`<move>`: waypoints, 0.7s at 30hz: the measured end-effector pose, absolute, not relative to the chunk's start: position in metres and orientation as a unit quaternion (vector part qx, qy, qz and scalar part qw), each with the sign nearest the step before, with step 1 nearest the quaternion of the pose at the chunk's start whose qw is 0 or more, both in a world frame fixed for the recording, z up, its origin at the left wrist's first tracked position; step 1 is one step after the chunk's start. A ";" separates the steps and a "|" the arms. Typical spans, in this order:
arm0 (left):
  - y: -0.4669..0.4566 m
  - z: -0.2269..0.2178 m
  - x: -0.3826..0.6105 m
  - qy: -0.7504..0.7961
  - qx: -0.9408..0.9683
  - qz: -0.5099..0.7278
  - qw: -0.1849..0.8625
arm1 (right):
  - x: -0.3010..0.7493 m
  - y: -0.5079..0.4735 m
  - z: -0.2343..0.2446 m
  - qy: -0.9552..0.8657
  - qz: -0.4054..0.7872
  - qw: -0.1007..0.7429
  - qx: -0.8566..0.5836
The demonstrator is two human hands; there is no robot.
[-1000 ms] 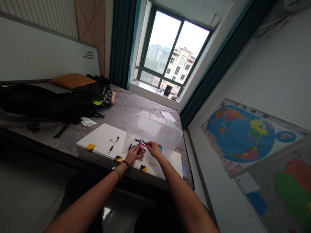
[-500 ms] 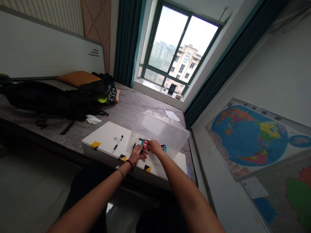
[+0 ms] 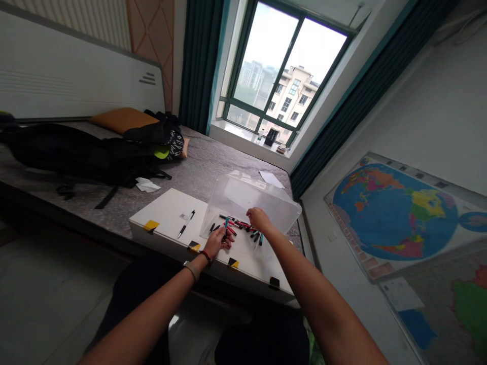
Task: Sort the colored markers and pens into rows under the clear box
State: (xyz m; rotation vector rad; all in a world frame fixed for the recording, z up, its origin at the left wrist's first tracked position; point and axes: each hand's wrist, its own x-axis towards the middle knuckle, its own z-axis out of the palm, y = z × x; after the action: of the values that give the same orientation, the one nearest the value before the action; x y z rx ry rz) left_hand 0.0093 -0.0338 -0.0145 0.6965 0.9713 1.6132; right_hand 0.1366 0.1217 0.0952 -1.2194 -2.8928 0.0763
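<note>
A clear plastic box [image 3: 228, 190] lies on its side with its opening facing me. Several black, red and teal pens [image 3: 242, 223] are scattered in and before it. My left hand [image 3: 219, 242] is closed around a teal pen [image 3: 227, 223] that points upward; other pens in that grip cannot be made out. Over the box's opening, above the loose pens, is my right hand [image 3: 259, 220], its fingers pinched together; anything between them is too small to tell. A black-and-white pen [image 3: 186, 223] lies alone to the left of the box.
The box rests on a white board-like case [image 3: 152, 209] with yellow-and-black corner tape, set on a grey mattress [image 3: 205, 152]. A black backpack [image 3: 76, 152] and crumpled tissue [image 3: 146, 185] lie left. White paper [image 3: 271, 179] lies behind the box. A world map [image 3: 391, 213] hangs right.
My right hand has moved away from my left hand, to the right and up over the box. More loose pens show now. The left hand stays almost in place with the teal pen.
</note>
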 end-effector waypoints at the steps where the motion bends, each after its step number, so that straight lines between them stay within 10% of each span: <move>1: -0.034 -0.015 0.009 0.407 0.294 0.679 0.535 | 0.137 0.124 0.098 -0.919 0.023 -0.012 -0.393; 8: -0.034 -0.015 0.010 0.415 0.298 0.675 0.533 | 0.131 0.133 0.095 -0.901 0.039 -0.114 -0.417; 21: -0.035 -0.016 0.008 0.419 0.318 0.667 0.527 | 0.089 0.110 0.085 -0.958 0.041 -0.056 -0.280</move>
State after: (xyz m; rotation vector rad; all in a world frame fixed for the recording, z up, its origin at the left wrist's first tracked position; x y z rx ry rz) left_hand 0.0081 -0.0353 -0.0157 0.7604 1.0013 1.5948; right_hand 0.0887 0.1102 0.0851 -0.9107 -3.1198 0.1344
